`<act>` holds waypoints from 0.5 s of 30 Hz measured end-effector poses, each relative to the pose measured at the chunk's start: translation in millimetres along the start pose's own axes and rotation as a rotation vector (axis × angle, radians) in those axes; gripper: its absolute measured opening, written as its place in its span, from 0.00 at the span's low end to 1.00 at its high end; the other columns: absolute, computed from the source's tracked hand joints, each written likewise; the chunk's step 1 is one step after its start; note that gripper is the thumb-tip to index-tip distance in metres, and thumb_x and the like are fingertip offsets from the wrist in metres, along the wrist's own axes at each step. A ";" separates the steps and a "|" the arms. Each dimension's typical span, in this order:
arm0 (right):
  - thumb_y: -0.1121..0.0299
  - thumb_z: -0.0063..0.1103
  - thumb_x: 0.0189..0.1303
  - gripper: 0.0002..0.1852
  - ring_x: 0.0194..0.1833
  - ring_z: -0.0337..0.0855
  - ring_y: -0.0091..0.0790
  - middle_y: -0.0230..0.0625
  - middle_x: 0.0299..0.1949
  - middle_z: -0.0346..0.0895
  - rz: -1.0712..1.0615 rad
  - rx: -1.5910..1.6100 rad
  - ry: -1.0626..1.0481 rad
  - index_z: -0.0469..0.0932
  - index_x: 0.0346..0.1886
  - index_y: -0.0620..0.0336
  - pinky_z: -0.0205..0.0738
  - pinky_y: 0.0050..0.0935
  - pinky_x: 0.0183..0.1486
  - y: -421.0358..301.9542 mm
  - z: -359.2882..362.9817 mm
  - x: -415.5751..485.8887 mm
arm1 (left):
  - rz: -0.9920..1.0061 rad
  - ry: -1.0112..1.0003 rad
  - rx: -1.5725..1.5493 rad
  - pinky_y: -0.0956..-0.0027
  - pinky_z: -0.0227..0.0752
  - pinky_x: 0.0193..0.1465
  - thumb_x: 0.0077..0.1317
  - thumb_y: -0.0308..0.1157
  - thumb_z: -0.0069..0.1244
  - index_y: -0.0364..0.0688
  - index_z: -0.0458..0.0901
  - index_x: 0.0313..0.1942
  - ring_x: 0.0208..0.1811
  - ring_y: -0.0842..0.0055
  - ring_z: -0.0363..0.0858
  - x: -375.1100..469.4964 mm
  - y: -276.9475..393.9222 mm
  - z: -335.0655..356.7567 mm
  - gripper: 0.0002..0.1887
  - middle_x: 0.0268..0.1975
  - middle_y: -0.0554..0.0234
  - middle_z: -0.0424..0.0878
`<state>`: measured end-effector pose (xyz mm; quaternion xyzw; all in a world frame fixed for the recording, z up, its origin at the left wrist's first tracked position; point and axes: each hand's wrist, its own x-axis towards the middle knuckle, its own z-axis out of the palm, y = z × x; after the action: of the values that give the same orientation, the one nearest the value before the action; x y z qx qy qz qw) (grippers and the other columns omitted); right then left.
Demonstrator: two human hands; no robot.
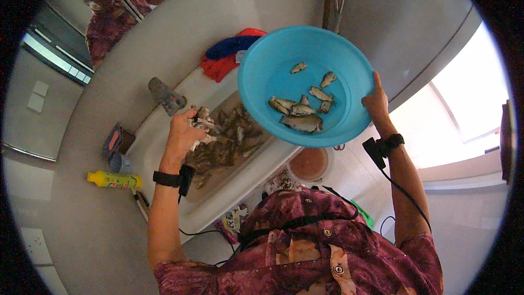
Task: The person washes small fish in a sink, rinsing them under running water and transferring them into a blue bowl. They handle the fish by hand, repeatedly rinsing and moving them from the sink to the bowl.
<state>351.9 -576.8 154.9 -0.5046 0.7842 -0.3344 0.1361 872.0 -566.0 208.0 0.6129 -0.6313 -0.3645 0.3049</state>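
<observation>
My right hand [376, 100] grips the rim of a blue plastic basin [305, 45] and holds it tilted above the right part of a white trough-like tub [241, 194]. Several cleaned, headless-looking fish pieces [301, 123] lie on the basin's floor. My left hand [183, 131] is over the tub, its fingers closed around a pale, wet clump [202, 125] that looks like small fish or fish scraps. Below it, murky brown water in the tub holds a heap of small fish [223, 147]. The basin hides the tub's far end.
Red and blue cloths or gloves [231, 51] lie on the tub's back rim, near a grey cup-like container [166, 95]. A yellow bottle [114, 179] and a grey-blue cup [121, 163] stand at left. On the floor is a round bucket of reddish-brown liquid [310, 164].
</observation>
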 end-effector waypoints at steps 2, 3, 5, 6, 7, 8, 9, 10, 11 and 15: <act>0.79 0.57 0.44 0.49 0.43 0.83 0.53 0.54 0.45 0.80 -0.015 -0.007 0.003 0.49 0.74 0.43 0.76 0.45 0.45 1.9 1.0 0.7 | -0.005 -0.025 0.018 0.73 0.67 0.54 0.39 0.19 0.57 0.24 0.79 0.46 0.48 0.72 0.78 -1.2 -2.2 -1.8 0.28 0.44 0.55 0.82; 0.79 0.57 0.44 0.50 0.43 0.83 0.53 0.54 0.44 0.80 -0.014 -0.010 0.006 0.49 0.74 0.43 0.76 0.45 0.45 2.8 1.9 1.2 | -0.025 -0.015 0.031 0.73 0.67 0.54 0.38 0.19 0.57 0.24 0.79 0.46 0.47 0.72 0.78 -1.3 -2.6 -1.7 0.27 0.44 0.56 0.81; 0.80 0.58 0.43 0.50 0.43 0.83 0.53 0.53 0.43 0.81 -0.010 -0.017 0.013 0.49 0.74 0.43 0.76 0.45 0.45 4.1 3.4 2.4 | -0.008 0.020 0.055 0.74 0.68 0.52 0.38 0.19 0.57 0.24 0.79 0.44 0.45 0.73 0.78 -2.2 -2.5 -1.7 0.26 0.42 0.57 0.81; 0.80 0.59 0.43 0.50 0.42 0.83 0.53 0.53 0.43 0.81 -0.015 -0.023 0.018 0.49 0.73 0.44 0.76 0.45 0.44 4.5 4.1 2.9 | 0.022 0.017 0.051 0.74 0.69 0.49 0.38 0.19 0.56 0.27 0.80 0.43 0.43 0.74 0.78 -2.6 -1.9 -1.5 0.25 0.41 0.59 0.82; 0.80 0.59 0.43 0.50 0.42 0.83 0.53 0.53 0.42 0.81 -0.019 -0.030 0.023 0.49 0.73 0.44 0.76 0.46 0.44 4.9 4.7 3.0 | 0.036 0.021 0.063 0.74 0.71 0.47 0.38 0.18 0.56 0.30 0.82 0.41 0.41 0.76 0.79 -4.0 -1.2 -1.3 0.23 0.39 0.62 0.83; 0.80 0.59 0.42 0.51 0.41 0.83 0.53 0.53 0.41 0.81 -0.024 -0.036 0.028 0.49 0.73 0.45 0.76 0.46 0.44 5.0 5.0 3.3 | 0.051 0.026 0.075 0.75 0.72 0.44 0.39 0.17 0.56 0.33 0.83 0.40 0.39 0.77 0.80 -5.0 0.0 -1.1 0.21 0.38 0.64 0.84; 0.80 0.59 0.42 0.51 0.41 0.83 0.53 0.53 0.41 0.81 -0.033 -0.041 0.032 0.49 0.73 0.45 0.76 0.46 0.43 5.0 5.1 3.3 | 0.040 0.026 0.071 0.75 0.72 0.44 0.39 0.17 0.55 0.33 0.83 0.40 0.39 0.77 0.80 -5.6 1.4 -1.0 0.21 0.38 0.64 0.84; 0.81 0.60 0.42 0.51 0.41 0.83 0.53 0.53 0.41 0.81 -0.043 -0.047 0.034 0.49 0.73 0.45 0.76 0.46 0.43 4.9 5.0 3.0 | 0.029 0.025 0.067 0.74 0.72 0.43 0.40 0.17 0.55 0.33 0.83 0.40 0.38 0.77 0.80 -6.5 3.1 -0.9 0.21 0.37 0.65 0.84; 0.81 0.60 0.41 0.51 0.40 0.83 0.53 0.53 0.40 0.81 -0.053 -0.051 0.037 0.49 0.73 0.45 0.76 0.46 0.43 4.6 4.9 2.7 | 0.025 0.026 0.060 0.74 0.73 0.43 0.40 0.17 0.55 0.33 0.83 0.40 0.38 0.77 0.80 -7.3 5.1 -1.0 0.21 0.37 0.65 0.84; 0.81 0.59 0.42 0.51 0.40 0.83 0.54 0.54 0.40 0.81 -0.016 -0.021 0.022 0.50 0.73 0.45 0.76 0.46 0.43 3.3 3.8 1.5 | 0.017 0.014 0.080 0.74 0.72 0.41 0.41 0.17 0.55 0.33 0.82 0.41 0.36 0.78 0.79 -10.2 13.4 -1.5 0.21 0.37 0.65 0.84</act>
<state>351.0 -578.8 150.1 -0.5087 0.7850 -0.3326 0.1195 866.5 -556.2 220.7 0.6217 -0.6485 -0.3321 0.2874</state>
